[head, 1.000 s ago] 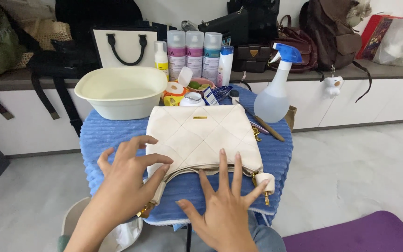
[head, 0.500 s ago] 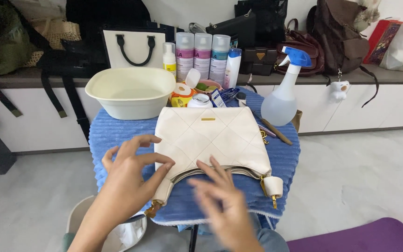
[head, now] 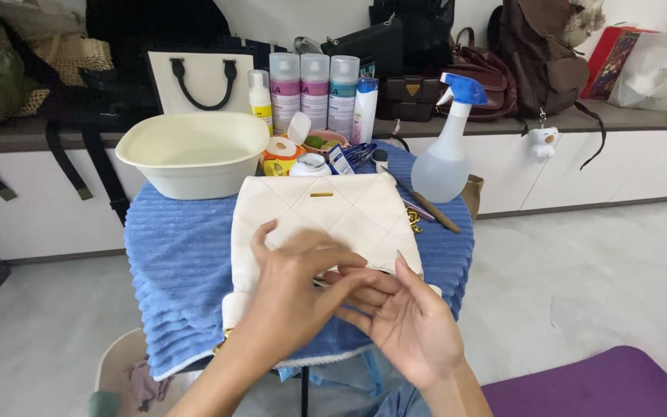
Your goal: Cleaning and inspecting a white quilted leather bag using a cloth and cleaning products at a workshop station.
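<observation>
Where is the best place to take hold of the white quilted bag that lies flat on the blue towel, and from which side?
Probably the near edge of the white quilted bag, coming from the person's side. It lies flat with that edge closest, under the left hand and right hand. The basin and spray bottle crowd the far side.

My two bare hands and forearms

My left hand (head: 291,289) and right hand (head: 411,328) wear no gloves, rings or watch; both forearms are uncovered, no sleeves reaching them, and a bit of blue denim shows at my lap
</observation>
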